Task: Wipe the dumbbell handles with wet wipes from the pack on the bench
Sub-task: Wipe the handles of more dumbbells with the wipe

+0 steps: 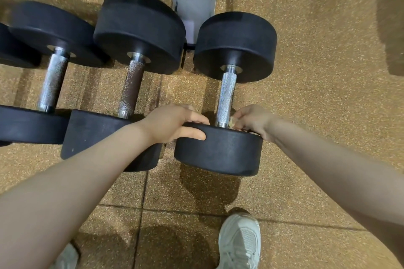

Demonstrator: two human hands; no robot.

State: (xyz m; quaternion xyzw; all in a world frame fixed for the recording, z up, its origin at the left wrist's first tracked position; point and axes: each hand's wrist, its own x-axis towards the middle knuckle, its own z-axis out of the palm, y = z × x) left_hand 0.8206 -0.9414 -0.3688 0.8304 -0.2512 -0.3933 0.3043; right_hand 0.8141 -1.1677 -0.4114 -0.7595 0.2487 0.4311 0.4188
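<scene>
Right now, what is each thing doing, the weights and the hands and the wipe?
Right dumbbell: lying on the floor, steadied by a hand.
Middle dumbbell: lying on the floor, untouched.
Left dumbbell: lying on the floor, untouched.
Left hand: gripping the right dumbbell's near weight.
Right hand: pinching the wipe against the handle's near end.

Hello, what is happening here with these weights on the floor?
A person is cleaning dumbbells lined up on the floor. The left hand steadies the near weight of the rightmost dumbbell. The right hand presses a small crumpled wipe against the lower end of its handle. The other dumbbells to the left are untouched right now.
</scene>
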